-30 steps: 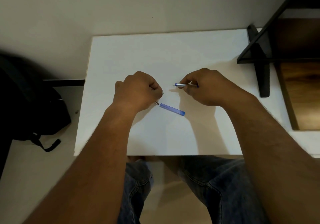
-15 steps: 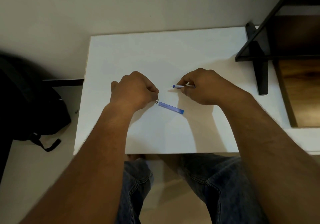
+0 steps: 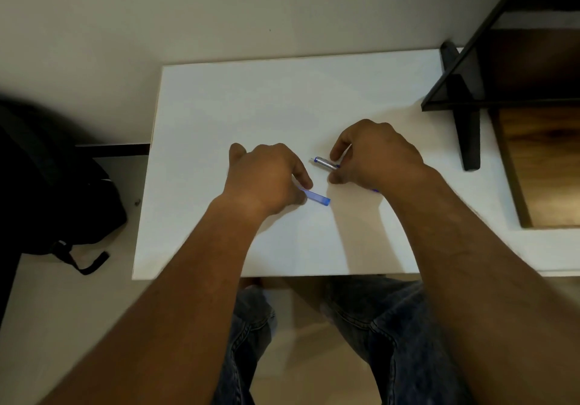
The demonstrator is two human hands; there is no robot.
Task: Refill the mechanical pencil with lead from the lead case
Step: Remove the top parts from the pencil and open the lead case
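A flat blue lead case (image 3: pixel 318 198) lies on the white table (image 3: pixel 251 100). My left hand (image 3: pixel 266 178) is over its left end, with thumb and forefinger closed on that end. My right hand (image 3: pixel 376 153) holds the mechanical pencil (image 3: pixel 324 163) just above the table, a little to the right of the case. The pencil's silver end points left and its blue barrel is mostly hidden inside the fist. No loose lead is visible.
A black shelf frame (image 3: pixel 467 116) stands on the table's right side, with a wooden panel (image 3: pixel 539 166) beyond it. A dark backpack (image 3: pixel 47 185) sits on the floor to the left. My knees in jeans (image 3: pixel 392 326) are under the near table edge.
My left hand opened from a fist and moved down and right onto the lead case's left end. The small silver piece beside the case is now hidden. The right hand kept hold of the pencil.
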